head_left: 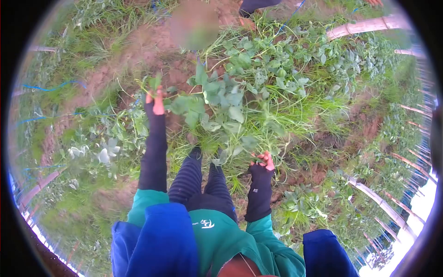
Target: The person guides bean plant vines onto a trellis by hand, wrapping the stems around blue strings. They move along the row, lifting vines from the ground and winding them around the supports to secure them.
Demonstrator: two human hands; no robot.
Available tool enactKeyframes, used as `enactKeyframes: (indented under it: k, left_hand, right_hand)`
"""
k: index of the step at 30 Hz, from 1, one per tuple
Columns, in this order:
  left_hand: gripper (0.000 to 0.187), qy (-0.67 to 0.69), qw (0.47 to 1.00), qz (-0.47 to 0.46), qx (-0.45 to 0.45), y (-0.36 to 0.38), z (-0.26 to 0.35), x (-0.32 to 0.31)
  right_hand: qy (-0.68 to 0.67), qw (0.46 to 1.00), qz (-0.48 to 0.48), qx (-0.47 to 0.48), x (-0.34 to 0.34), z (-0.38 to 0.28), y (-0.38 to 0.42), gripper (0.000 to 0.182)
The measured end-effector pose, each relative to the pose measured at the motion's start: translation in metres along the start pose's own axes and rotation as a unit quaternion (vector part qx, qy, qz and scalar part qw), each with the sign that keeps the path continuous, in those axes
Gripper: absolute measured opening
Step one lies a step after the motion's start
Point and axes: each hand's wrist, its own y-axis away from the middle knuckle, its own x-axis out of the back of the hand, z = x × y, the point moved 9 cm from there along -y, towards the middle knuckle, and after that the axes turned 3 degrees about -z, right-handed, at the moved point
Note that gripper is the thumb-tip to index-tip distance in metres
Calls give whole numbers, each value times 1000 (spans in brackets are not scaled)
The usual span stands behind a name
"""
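Note:
My left hand (pixel 155 100) is raised at the left, its fingers closed on a thin green vine stem near the leafy end. From there the leafy vine (pixel 212 92) stretches to the right across the middle, its broad leaves hanging over grass. Lower and to the right, my right hand (pixel 263 160) has its fingers curled at the edge of the tangled stems and leaves; what lies between them is too small to make out. Dark sleeves cover both forearms and part of the hands.
Bamboo poles (pixel 364 27) stand or lean at the upper right, lower right and left. Blue twine (pixel 55 87) runs at the left. Tall grass (pixel 295 115) and reddish soil (pixel 115 64) surround the plants. Part of another person (pixel 258 4) shows at the top.

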Motion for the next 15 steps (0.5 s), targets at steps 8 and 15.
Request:
enactKeyframes:
  k: [8,15]
  left_hand:
    - [22,-288,924,-175,-179,39,129,-71]
    - [29,-193,893,-273,-302,87,208,-171]
  right_hand:
    - [-216,973,-51,64,-105,-100,-5,30]
    - [-269,949,-161,44,-199,-148,1,28]
